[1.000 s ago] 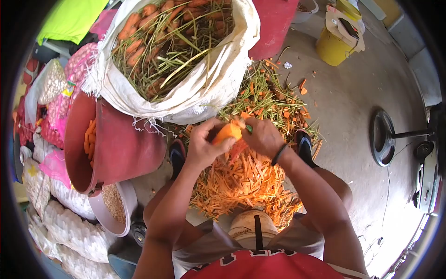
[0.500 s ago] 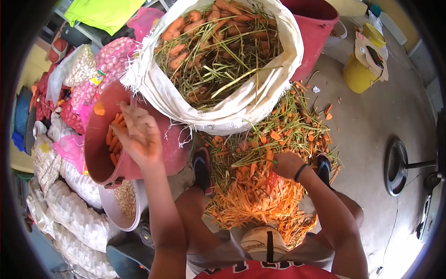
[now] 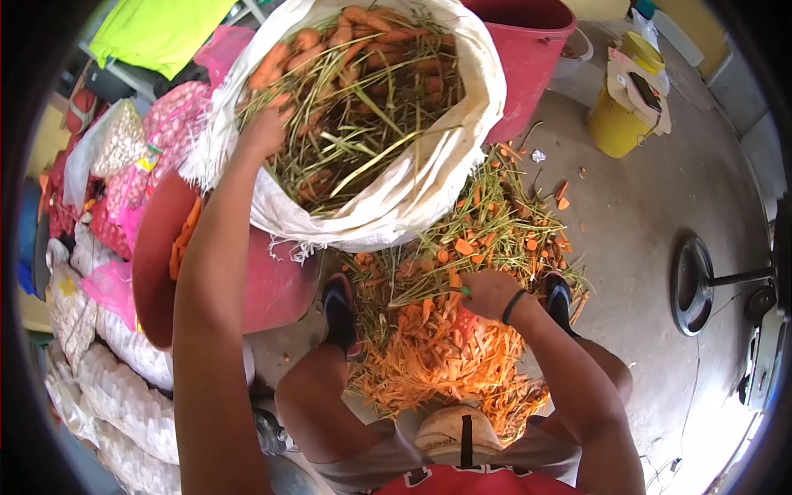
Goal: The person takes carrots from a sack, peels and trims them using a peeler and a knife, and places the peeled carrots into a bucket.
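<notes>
My left hand point(image 3: 266, 132) reaches into the left side of the white sack point(image 3: 404, 210), its fingers at a carrot point(image 3: 282, 101) among green stalks; whether they grip it is hard to tell. Over the heap of orange peelings point(image 3: 445, 355), my right hand point(image 3: 488, 295) is closed on a small tool with a green handle point(image 3: 465, 290). Peeled carrots point(image 3: 183, 239) lie inside the tipped red bin point(image 3: 276, 285), partly behind my left forearm. Cut carrot ends and stalks point(image 3: 495, 214) cover the floor beyond the peelings.
A second red bin point(image 3: 528, 74) stands behind the sack. At the right are a yellow bucket point(image 3: 615, 124) with cardboard and a phone on top, and a round black stand base point(image 3: 693, 285). Filled sacks point(image 3: 124, 396) and pink net bags point(image 3: 177, 115) line the left.
My left hand let an orange piece go over the red bin, then moved up and right into the sack. My right hand went down from the held carrot and stays over the peelings.
</notes>
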Demonstrator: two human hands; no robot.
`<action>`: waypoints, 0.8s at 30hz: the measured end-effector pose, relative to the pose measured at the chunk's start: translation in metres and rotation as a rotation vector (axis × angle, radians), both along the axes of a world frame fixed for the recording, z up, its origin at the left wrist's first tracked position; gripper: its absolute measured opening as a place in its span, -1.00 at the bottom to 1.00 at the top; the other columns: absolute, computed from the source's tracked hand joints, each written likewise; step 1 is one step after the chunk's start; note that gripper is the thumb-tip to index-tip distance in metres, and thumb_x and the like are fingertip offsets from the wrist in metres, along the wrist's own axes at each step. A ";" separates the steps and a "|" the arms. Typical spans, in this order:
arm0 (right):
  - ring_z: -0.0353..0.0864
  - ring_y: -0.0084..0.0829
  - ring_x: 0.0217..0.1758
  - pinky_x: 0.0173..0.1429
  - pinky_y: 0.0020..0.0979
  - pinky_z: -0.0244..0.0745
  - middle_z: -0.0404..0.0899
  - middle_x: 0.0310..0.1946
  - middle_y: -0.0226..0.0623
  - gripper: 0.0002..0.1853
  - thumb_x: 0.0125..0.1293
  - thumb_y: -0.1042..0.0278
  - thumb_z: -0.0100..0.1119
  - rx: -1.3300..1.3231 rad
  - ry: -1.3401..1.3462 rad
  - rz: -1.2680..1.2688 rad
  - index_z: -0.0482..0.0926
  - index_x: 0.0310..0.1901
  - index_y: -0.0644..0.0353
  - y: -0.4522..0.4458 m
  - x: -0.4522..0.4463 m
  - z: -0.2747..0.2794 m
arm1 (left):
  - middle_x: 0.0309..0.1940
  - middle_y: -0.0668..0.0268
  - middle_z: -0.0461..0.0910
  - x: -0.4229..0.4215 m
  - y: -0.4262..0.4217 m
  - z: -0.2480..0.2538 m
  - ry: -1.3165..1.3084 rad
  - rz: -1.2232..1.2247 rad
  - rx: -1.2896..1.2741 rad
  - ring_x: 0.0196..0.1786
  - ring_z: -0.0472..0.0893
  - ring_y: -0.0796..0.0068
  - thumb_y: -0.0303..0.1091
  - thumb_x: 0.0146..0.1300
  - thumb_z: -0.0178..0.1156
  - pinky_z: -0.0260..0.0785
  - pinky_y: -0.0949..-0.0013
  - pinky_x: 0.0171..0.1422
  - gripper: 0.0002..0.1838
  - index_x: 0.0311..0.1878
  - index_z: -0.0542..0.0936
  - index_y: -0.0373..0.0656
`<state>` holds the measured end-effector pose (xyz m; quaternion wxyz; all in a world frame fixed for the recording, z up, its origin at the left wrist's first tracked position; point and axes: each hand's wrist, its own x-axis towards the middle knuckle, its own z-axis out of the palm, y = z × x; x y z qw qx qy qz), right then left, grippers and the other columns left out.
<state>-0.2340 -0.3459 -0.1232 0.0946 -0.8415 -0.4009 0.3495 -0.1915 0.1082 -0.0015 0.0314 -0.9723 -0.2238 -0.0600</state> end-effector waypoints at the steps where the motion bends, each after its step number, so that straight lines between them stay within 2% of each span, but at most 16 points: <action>1: 0.66 -0.05 -0.13 -0.02 -0.06 0.56 0.66 -0.27 -0.06 -0.67 0.31 0.10 0.17 0.006 0.003 -0.011 0.57 -0.15 0.25 -0.002 0.002 0.001 | 0.04 0.12 0.65 0.007 0.006 -0.003 0.135 0.075 0.062 0.07 0.63 0.06 -0.45 0.20 0.23 0.41 0.14 0.23 -0.52 0.22 0.52 -0.23; 4: 0.66 -0.06 -0.13 -0.01 -0.08 0.56 0.66 -0.26 -0.06 -0.67 0.32 0.11 0.15 0.057 -0.013 -0.035 0.57 -0.15 0.25 -0.008 0.008 0.002 | 0.05 0.08 0.64 0.014 0.005 -0.012 0.023 -0.091 0.024 0.07 0.64 0.14 -0.47 0.10 0.30 0.42 0.18 0.22 -0.32 0.35 0.39 -0.24; 7: 0.67 -0.06 -0.11 0.00 -0.08 0.56 0.67 -0.25 -0.07 -0.67 0.32 0.10 0.15 0.021 -0.018 -0.032 0.57 -0.15 0.25 -0.010 0.011 0.015 | 0.18 0.04 0.54 0.014 -0.002 0.003 0.145 0.231 -0.432 0.14 0.60 0.27 -0.45 0.04 0.35 0.43 0.33 0.24 -0.15 0.45 0.25 -0.22; 8: 0.67 -0.07 -0.11 0.01 -0.09 0.56 0.67 -0.25 -0.06 -0.67 0.32 0.10 0.15 0.021 -0.028 -0.028 0.57 -0.14 0.25 -0.011 0.012 0.017 | 0.24 0.06 0.45 0.005 0.008 -0.004 0.032 0.103 -0.539 0.20 0.54 0.38 -0.39 0.16 0.31 0.43 0.34 0.25 -0.15 0.51 0.15 -0.15; 11: 0.67 -0.06 -0.11 0.01 -0.09 0.56 0.67 -0.25 -0.06 -0.65 0.33 0.09 0.14 0.040 -0.046 -0.031 0.57 -0.12 0.25 -0.017 0.013 0.020 | 0.28 0.13 0.40 -0.024 -0.050 0.044 -0.096 0.221 -1.243 0.23 0.51 0.35 -0.30 0.29 0.24 0.45 0.21 0.25 -0.24 0.50 0.14 -0.11; 14: 0.67 -0.06 -0.11 0.01 -0.08 0.56 0.67 -0.24 -0.05 -0.64 0.32 0.08 0.14 0.082 -0.069 -0.045 0.58 -0.07 0.23 -0.021 0.014 0.022 | 0.23 0.18 0.42 -0.059 -0.095 0.069 -0.272 -0.050 -1.613 0.18 0.53 0.31 -0.24 0.38 0.17 0.48 0.09 0.21 -0.31 0.49 0.14 -0.11; 15: 0.67 -0.05 -0.12 0.00 -0.08 0.56 0.67 -0.25 -0.04 -0.64 0.32 0.08 0.14 0.101 -0.069 -0.065 0.58 -0.08 0.23 -0.020 0.014 0.028 | 0.20 0.16 0.44 -0.071 -0.120 0.074 -0.340 -0.165 -1.716 0.19 0.53 0.29 -0.23 0.38 0.17 0.50 0.14 0.22 -0.36 0.44 0.20 -0.14; 16: 0.67 -0.05 -0.12 -0.01 -0.07 0.56 0.67 -0.25 -0.03 -0.65 0.31 0.09 0.13 0.117 -0.068 -0.086 0.58 -0.09 0.23 -0.019 0.013 0.036 | 0.15 0.13 0.48 -0.084 -0.149 0.080 -0.386 -0.161 -1.761 0.18 0.54 0.28 -0.25 0.36 0.17 0.52 0.14 0.22 -0.39 0.41 0.22 -0.19; 18: 0.65 0.01 -0.14 -0.03 -0.04 0.53 0.66 -0.28 0.01 -0.67 0.30 0.11 0.13 0.195 -0.067 -0.159 0.57 -0.12 0.23 -0.021 0.018 0.041 | 0.06 0.11 0.55 -0.102 -0.197 0.070 -0.382 -0.275 -1.897 0.08 0.61 0.23 -0.23 0.32 0.21 0.56 0.14 0.16 -0.40 0.34 0.29 -0.26; 21: 0.65 0.07 -0.21 -0.10 -0.03 0.54 0.64 -0.35 0.06 -0.71 0.27 0.17 0.16 0.430 -0.224 -0.248 0.55 -0.15 0.24 -0.035 0.036 0.039 | -0.10 0.20 0.59 -0.120 -0.268 0.023 -0.437 -0.082 -2.189 -0.11 0.65 0.34 -0.10 0.39 0.16 0.60 0.18 -0.01 -0.51 0.23 0.39 -0.21; 22: 0.64 0.08 -0.24 -0.13 -0.04 0.54 0.64 -0.37 0.07 -0.72 0.26 0.19 0.16 0.473 -0.259 -0.280 0.56 -0.16 0.24 -0.041 0.042 0.040 | -0.15 0.23 0.60 -0.122 -0.286 0.004 -0.400 -0.077 -2.284 -0.15 0.65 0.36 -0.09 0.39 0.15 0.60 0.20 -0.06 -0.53 0.20 0.40 -0.20; 23: 0.64 0.08 -0.26 -0.15 -0.04 0.55 0.63 -0.39 0.08 -0.73 0.25 0.22 0.17 0.515 -0.286 -0.312 0.56 -0.16 0.24 -0.047 0.045 0.040 | -0.14 0.25 0.59 -0.125 -0.296 -0.023 -0.324 -0.098 -2.348 -0.18 0.64 0.40 -0.10 0.40 0.14 0.57 0.28 -0.08 -0.51 0.25 0.39 -0.19; 24: 0.64 0.09 -0.28 -0.17 -0.05 0.55 0.63 -0.41 0.08 -0.74 0.23 0.24 0.18 0.560 -0.322 -0.345 0.56 -0.16 0.24 -0.052 0.050 0.043 | -0.20 0.25 0.59 -0.128 -0.308 -0.039 -0.357 -0.010 -2.268 -0.24 0.64 0.39 -0.11 0.41 0.13 0.57 0.27 -0.14 -0.53 0.26 0.38 -0.17</action>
